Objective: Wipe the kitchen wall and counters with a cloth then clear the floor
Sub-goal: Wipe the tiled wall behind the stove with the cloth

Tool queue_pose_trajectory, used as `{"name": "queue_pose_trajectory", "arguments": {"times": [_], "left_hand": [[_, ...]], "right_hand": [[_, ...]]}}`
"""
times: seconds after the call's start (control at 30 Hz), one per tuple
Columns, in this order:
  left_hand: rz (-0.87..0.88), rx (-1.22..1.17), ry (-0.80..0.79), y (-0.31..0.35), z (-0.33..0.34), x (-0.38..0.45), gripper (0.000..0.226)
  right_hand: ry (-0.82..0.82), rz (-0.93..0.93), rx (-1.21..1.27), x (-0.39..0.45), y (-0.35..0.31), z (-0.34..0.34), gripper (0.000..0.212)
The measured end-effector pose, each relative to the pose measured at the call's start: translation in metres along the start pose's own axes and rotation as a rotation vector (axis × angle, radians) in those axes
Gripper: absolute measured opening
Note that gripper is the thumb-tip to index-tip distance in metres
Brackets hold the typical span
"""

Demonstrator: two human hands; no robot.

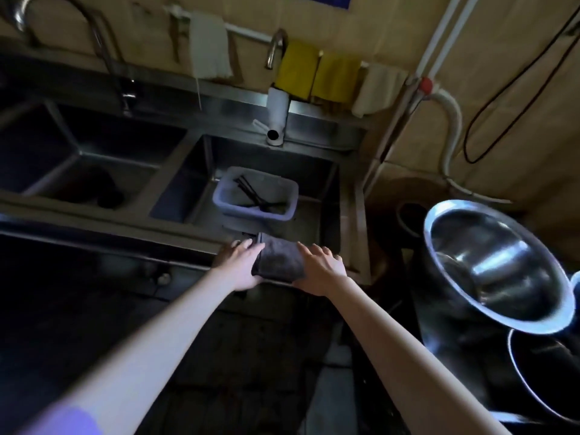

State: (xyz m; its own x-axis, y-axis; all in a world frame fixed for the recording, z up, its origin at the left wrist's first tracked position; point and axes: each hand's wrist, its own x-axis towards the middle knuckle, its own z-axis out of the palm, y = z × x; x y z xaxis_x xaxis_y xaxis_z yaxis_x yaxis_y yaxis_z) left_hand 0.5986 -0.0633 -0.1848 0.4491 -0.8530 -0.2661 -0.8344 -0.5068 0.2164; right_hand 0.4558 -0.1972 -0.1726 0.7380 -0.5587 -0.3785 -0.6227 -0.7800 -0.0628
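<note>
A dark grey cloth [279, 259] is draped over the front rim of the right steel sink [342, 215]. My left hand [241, 265] lies flat against the cloth's left edge, fingers apart. My right hand [320, 268] rests flat on its right edge, fingers spread. Neither hand is clenched around the cloth; both press on it from the sides. The tiled beige wall [376, 32] rises behind the sinks.
A pale plastic tub [290, 191] with dark utensils sits inside the right sink. A second sink [78, 158] lies to the left. Yellow cloths [314, 73] and white cloths hang on a wall rail. Large steel bowls [489, 262] stand on the right. The dark floor [251, 372] is below.
</note>
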Motion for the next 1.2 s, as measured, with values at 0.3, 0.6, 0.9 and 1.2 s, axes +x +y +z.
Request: {"name": "queue_pose_trajectory", "arguments": {"times": [0.3,0.6,0.9,1.2], "left_hand": [[-0.013,0.191,-0.031,-0.009,0.018,0.042,0.056],[-0.013,-0.11,0.024,-0.011,0.025,0.053,0.039],[-0.127,-0.548,0.04,-0.001,0.031,0.062,0.024],[-0.026,-0.444,0.135,0.012,0.031,0.063,0.036]], "right_hand": [[-0.054,0.017,0.016,0.038,0.018,0.026,0.07],[0.051,0.131,0.329,0.051,0.008,0.035,0.043],[0.096,0.126,0.503,0.053,0.005,0.034,0.04],[0.205,0.159,0.445,0.042,0.006,0.036,0.053]]}}
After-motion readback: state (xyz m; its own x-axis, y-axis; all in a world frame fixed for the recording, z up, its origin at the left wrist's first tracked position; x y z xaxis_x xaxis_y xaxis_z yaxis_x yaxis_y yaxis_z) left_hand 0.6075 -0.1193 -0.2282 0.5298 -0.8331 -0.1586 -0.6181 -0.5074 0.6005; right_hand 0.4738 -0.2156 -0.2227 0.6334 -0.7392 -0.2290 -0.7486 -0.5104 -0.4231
